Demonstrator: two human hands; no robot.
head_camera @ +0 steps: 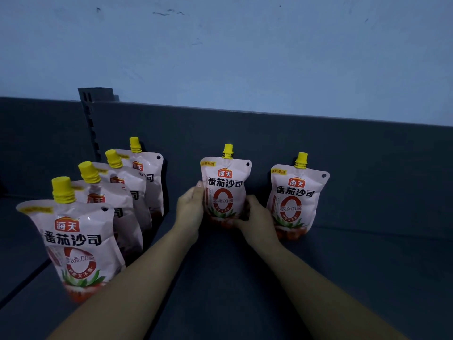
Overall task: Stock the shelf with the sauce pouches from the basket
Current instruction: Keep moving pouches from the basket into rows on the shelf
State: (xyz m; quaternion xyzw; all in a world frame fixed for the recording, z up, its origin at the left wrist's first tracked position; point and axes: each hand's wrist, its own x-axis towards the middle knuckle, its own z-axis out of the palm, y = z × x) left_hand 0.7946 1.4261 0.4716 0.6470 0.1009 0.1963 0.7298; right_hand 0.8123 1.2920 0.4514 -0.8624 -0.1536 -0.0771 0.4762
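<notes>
Both hands are on one pouch. The left hand (190, 207) grips the left edge of the middle tomato sauce pouch (224, 190), with the thumb tip on its front beside the printed title. The right hand (256, 217) curls round its lower right corner.

The held pouch stands upright on the dark shelf (220, 285), close to the back panel (318, 143); whether it touches the panel cannot be told. It is pale pink, with a red brand badge, black Chinese lettering, a large red ring and a yellow cap (228, 151) on top.

Just beside the right hand stands the right pouch (296, 200), of the same kind, upright against the back panel and apart from the held one.

To the left, four more such pouches stand in a file running from the panel toward the camera. The front pouch (76, 244) is nearest, and the rear pouch (147, 168) is at the panel. The two between them are each partly hidden by the one in front.

Behind the file rises a slotted upright (89, 123). Above the panel is a bluish wall (220, 45) with a few dark marks.
</notes>
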